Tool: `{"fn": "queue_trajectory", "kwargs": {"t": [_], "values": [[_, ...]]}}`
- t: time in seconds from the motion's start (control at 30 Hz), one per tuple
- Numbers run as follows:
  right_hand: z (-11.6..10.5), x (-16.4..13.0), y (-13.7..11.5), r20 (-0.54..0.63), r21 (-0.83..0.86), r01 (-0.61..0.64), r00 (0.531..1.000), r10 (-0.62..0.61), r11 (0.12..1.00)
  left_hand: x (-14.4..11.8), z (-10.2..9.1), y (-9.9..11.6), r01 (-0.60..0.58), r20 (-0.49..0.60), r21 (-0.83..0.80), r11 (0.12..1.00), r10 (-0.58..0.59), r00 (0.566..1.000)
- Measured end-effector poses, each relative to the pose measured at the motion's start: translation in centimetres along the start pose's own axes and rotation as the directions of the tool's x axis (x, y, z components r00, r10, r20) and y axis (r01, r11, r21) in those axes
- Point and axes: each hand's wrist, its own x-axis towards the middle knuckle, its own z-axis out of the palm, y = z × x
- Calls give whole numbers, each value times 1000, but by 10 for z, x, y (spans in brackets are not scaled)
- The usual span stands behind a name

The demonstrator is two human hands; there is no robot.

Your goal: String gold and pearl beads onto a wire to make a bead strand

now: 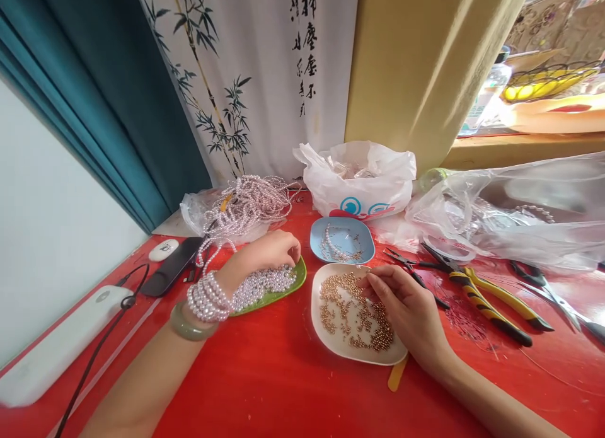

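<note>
My left hand (276, 249) reaches over the green plate (283, 294), its curled fingers pointing down at the pearly lilac beads (262, 287). Whatever its fingertips pinch is hidden. Pearl bracelets (208, 298) and a jade bangle (193, 324) circle that wrist. Over the right side of the white plate (347, 356), my right hand (401, 299) is closed in a pinch; something thin seems to show at its fingertips, too small to name. Small gold beads (340, 293) lie scattered in that plate. Just behind it, the blue plate (319, 239) holds beaded pieces and thin pins.
Pliers with yellow-black handles (477, 293), smaller pliers (416, 277) and scissors (553, 290) lie at right. Bead strands (253, 201) are heaped back left, near a phone (172, 268) and a white power bank (61, 343). Plastic bags (359, 179) stand behind the plates.
</note>
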Motion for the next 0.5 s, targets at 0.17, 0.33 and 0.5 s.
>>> {"fn": "queue_trajectory", "kwargs": {"t": [0.17,0.33,0.5], "values": [[0,-1,1,16,-11,1,1000,-1,1000,3,8,-1,32,2,-1,999,-32,999],[-1,-1,0,18,-30,27,999,-26,999,1,5,-1,39,-50,-24,999,-40,998],[0,-2,-6,21,-7,43,999,-43,999,5,8,13,38,-114,-229,973,-66,991]]}}
